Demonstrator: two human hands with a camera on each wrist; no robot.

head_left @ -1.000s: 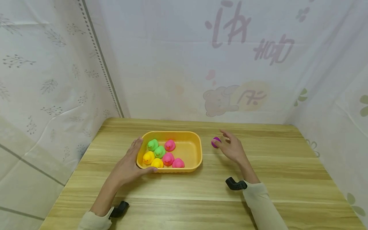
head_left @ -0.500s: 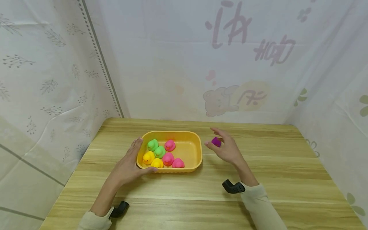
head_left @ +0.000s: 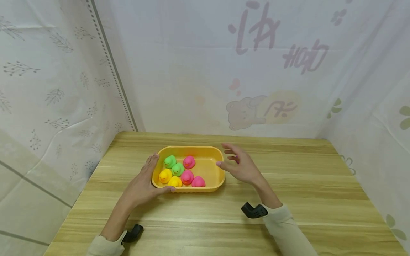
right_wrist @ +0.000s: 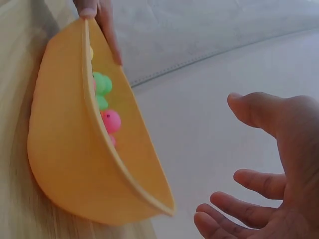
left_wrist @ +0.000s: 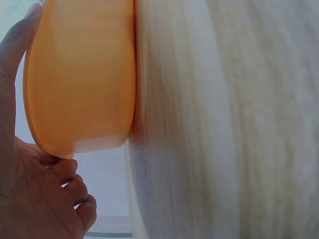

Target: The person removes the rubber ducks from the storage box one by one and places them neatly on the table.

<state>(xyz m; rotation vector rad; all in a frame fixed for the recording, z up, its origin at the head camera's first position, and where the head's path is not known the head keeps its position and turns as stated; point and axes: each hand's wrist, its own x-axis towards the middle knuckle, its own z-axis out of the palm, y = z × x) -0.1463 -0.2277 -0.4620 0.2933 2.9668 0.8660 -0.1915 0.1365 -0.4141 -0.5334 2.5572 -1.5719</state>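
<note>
A yellow plastic tray [head_left: 211,189] stands on the table with small rubber ducks inside: two green ducks [head_left: 177,169], three pink ducks [head_left: 187,176] and two yellow ducks [head_left: 165,175]. At its left end my left hand [head_left: 142,186] holds the tray, thumb along the front rim and fingers against the left side. My right hand [head_left: 244,166] is spread beside the tray's right end, thumb tip overlapping the rim in the head view. In the right wrist view the right fingers [right_wrist: 259,184] hold nothing. A small purple thing [head_left: 237,159] shows past the right fingers, mostly hidden by that hand.
The wood-grain table [head_left: 205,227] runs back to a pale printed cloth [head_left: 179,89]. More patterned cloth hangs at the left and right sides. Each wrist carries a black camera mount, such as the right mount [head_left: 254,210].
My right hand has moved left, toward the tray, and now covers most of the purple thing. The left hand, tray and ducks have stayed where they were.
</note>
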